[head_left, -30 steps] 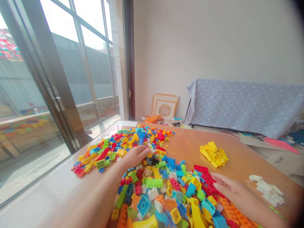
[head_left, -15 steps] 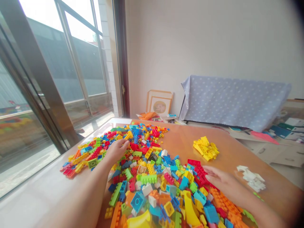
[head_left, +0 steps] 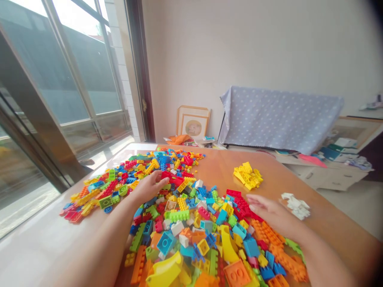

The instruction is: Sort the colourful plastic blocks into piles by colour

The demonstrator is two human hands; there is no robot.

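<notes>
A broad heap of mixed coloured building bricks [head_left: 185, 215] covers the wooden table [head_left: 299, 235]. My left hand [head_left: 149, 186] rests on the heap's far left part, fingers curled over bricks beside a red brick [head_left: 167, 175]; what it holds, if anything, is hidden. My right hand [head_left: 269, 211] lies on the right edge of the heap with fingers stretched flat over red bricks [head_left: 239, 201]. A sorted pile of yellow bricks [head_left: 247, 175] sits apart at the far right. A small pile of white bricks [head_left: 296, 205] lies just right of my right hand.
A large glazed sliding door [head_left: 60, 87] runs along the left. Against the back wall stand framed pictures [head_left: 192, 123] and furniture under a dotted grey cloth [head_left: 278, 117]. Papers and low drawers [head_left: 329, 175] lie at the right.
The view has swung right and down. My left hand moved left across the heap from its middle. My right hand stayed on the heap's right edge.
</notes>
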